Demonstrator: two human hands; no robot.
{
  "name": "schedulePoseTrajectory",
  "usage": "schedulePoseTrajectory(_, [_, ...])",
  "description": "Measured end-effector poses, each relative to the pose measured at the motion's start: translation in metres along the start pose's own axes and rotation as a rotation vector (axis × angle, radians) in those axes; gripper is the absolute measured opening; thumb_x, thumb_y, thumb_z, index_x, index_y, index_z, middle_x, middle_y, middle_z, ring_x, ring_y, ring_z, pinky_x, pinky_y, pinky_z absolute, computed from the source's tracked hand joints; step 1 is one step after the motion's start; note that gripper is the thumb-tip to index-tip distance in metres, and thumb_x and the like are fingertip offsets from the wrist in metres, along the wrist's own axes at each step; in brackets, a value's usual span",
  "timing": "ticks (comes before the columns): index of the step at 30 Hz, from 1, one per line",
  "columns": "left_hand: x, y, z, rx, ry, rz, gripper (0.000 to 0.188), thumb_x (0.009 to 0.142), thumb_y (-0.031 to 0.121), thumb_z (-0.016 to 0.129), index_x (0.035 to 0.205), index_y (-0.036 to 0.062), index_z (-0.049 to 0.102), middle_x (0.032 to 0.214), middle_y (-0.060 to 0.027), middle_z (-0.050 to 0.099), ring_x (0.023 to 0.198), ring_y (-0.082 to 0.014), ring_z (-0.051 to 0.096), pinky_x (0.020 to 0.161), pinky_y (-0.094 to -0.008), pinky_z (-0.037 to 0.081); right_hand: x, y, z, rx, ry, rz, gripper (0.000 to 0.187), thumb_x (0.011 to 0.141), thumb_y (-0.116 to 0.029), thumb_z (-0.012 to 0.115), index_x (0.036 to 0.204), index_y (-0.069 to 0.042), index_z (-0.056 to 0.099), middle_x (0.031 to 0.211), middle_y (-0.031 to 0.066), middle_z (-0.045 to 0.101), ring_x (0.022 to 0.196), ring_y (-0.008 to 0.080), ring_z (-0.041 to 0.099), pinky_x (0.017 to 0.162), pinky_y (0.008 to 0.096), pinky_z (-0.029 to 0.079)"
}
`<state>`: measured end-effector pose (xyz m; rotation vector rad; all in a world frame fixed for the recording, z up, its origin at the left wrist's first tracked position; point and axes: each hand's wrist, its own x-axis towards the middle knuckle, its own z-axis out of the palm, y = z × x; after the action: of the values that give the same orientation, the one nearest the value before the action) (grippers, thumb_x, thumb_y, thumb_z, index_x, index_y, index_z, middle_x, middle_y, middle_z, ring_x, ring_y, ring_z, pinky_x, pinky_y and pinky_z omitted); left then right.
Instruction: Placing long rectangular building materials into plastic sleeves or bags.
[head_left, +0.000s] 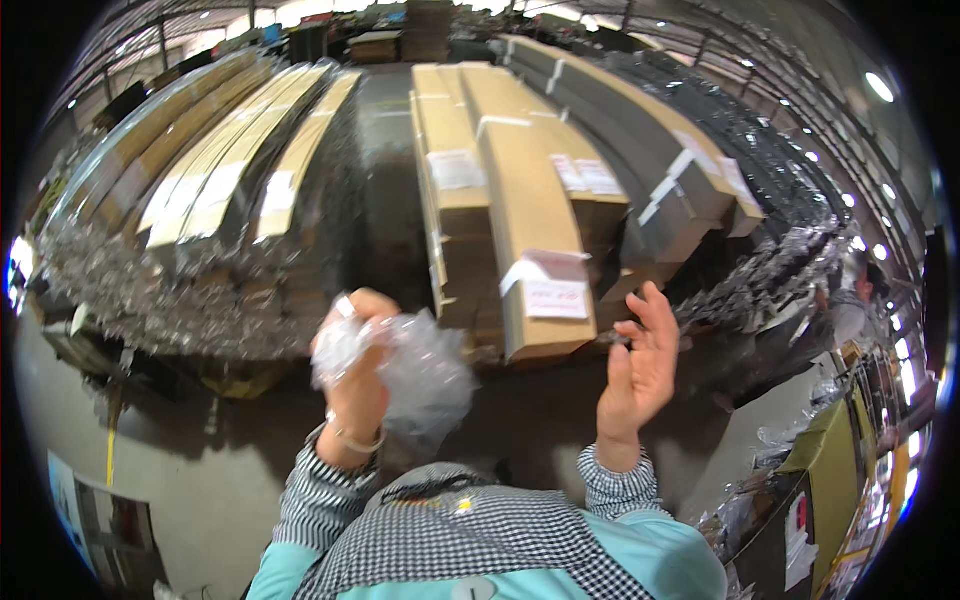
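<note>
My left hand [358, 350] is closed around a crumpled bunch of clear plastic film [432, 375], which hangs out to its right. Raised at the right, my right hand [642, 365] has its fingers apart and holds nothing that I can see. Between and beyond my hands lies a long brown cardboard box [525, 190], its near end pointing at me. A white label sheet [553, 287] sits on that end. My right hand is beside the box's near end, apart from it as far as I can tell.
Film-wrapped long boxes [220, 165] are stacked on the left. More long boxes [640, 130] lie on the right, beside a dark film-wrapped stack [740, 130]. Another person [855, 315] is at the far right. An olive-green covered stack [825, 450] stands at the lower right.
</note>
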<state>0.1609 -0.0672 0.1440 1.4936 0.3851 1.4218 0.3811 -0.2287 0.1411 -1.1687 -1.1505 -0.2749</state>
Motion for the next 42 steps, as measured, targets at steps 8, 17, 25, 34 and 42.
schedulePoseTrajectory(8, [-0.048, 0.009, -0.023, -0.362, -0.133, -0.072, 0.019, 0.079, 0.009, 0.072, 0.089, 0.0011, 0.059, 0.086, -0.0040, 0.057, 0.075, -0.0117, 0.054, 0.067, -0.0257, 0.045, -0.061, -0.064, 0.090, 0.262, -0.438, 0.218, 0.076, 0.075, -0.028, 0.085, 0.133, -0.001, 0.045, 0.120, 0.0128, 0.058, 0.113, 0.0214, 0.055, 0.098, 0.0347, 0.042])
schedulePoseTrajectory(17, [-0.075, 0.036, -0.050, -0.126, -0.142, -0.180, 0.024, 0.073, 0.009, 0.080, 0.080, 0.0049, 0.058, 0.079, -0.0017, 0.054, 0.072, -0.0116, 0.047, 0.066, -0.0255, 0.038, -0.072, -0.092, 0.109, 0.441, -0.165, 0.385, 0.010, 0.087, -0.005, 0.070, 0.089, 0.000, 0.062, 0.085, 0.0039, 0.060, 0.080, 0.0117, 0.056, 0.075, 0.0257, 0.046])
schedulePoseTrajectory(25, [-0.073, 0.025, -0.056, -0.317, -0.245, -0.231, 0.021, 0.079, 0.007, 0.080, 0.091, 0.0050, 0.062, 0.085, 0.0020, 0.060, 0.078, -0.0064, 0.054, 0.071, -0.0238, 0.045, -0.063, -0.060, 0.083, 0.261, -0.113, 0.200, 0.011, 0.095, -0.008, 0.062, 0.091, 0.002, 0.064, 0.087, 0.0052, 0.057, 0.076, 0.0117, 0.051, 0.068, 0.0230, 0.042])
schedulePoseTrajectory(34, [-0.060, 0.005, -0.026, -0.124, -0.189, -0.138, 0.016, 0.085, 0.014, 0.074, 0.086, 0.0019, 0.064, 0.079, -0.0025, 0.060, 0.072, -0.0112, 0.056, 0.065, -0.0262, 0.044, -0.045, -0.038, 0.055, 0.737, -0.230, 0.276, 0.036, 0.089, -0.027, 0.071, 0.069, -0.006, 0.049, 0.068, 0.0019, 0.047, 0.066, 0.0150, 0.045, 0.060, 0.0286, 0.034])
schedulePoseTrajectory(42, [-0.055, -0.002, 0.003, -0.279, -0.686, -0.149, 0.014, 0.084, 0.014, 0.073, 0.085, 0.0029, 0.064, 0.079, -0.0050, 0.062, 0.072, -0.0168, 0.061, 0.065, -0.0294, 0.047, -0.051, -0.018, 0.034, 1.277, -0.187, 0.624, 0.027, 0.096, -0.027, 0.061, 0.080, -0.014, 0.043, 0.062, 0.0004, 0.053, 0.062, 0.0153, 0.050, 0.066, 0.0338, 0.035])
